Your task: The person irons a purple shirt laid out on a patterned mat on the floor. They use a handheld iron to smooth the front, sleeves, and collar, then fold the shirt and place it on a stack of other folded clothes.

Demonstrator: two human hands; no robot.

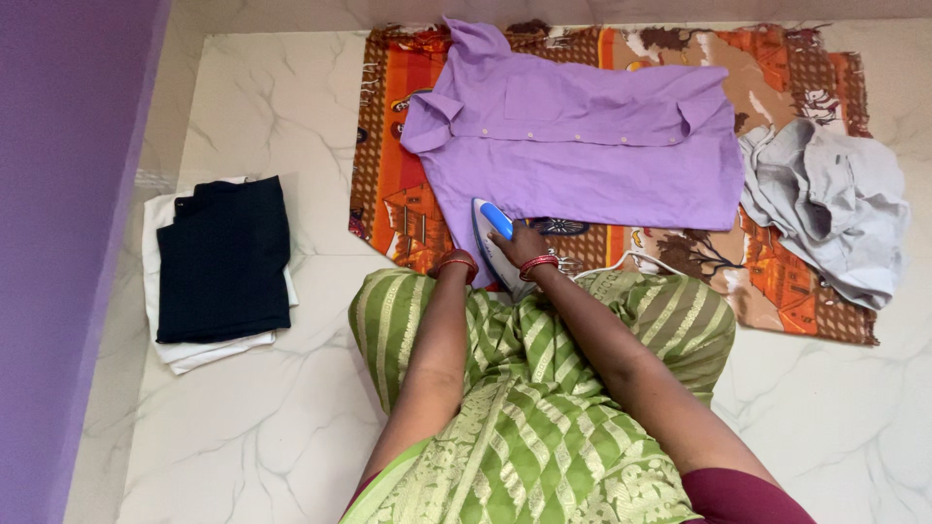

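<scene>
right hand fingers wrap iron handle | left hand hidden, fingers untellable

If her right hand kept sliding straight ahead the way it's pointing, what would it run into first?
The right hand grips the iron, pointing up and slightly left. Going on, it would first cross the purple shirt spread on the orange patterned cloth, probably its lower front panel.

A white iron with a blue handle rests sole-down on the lower hem of a lilac shirt. The shirt lies spread flat, buttoned, collar to the left, on a patterned orange cloth.
</scene>
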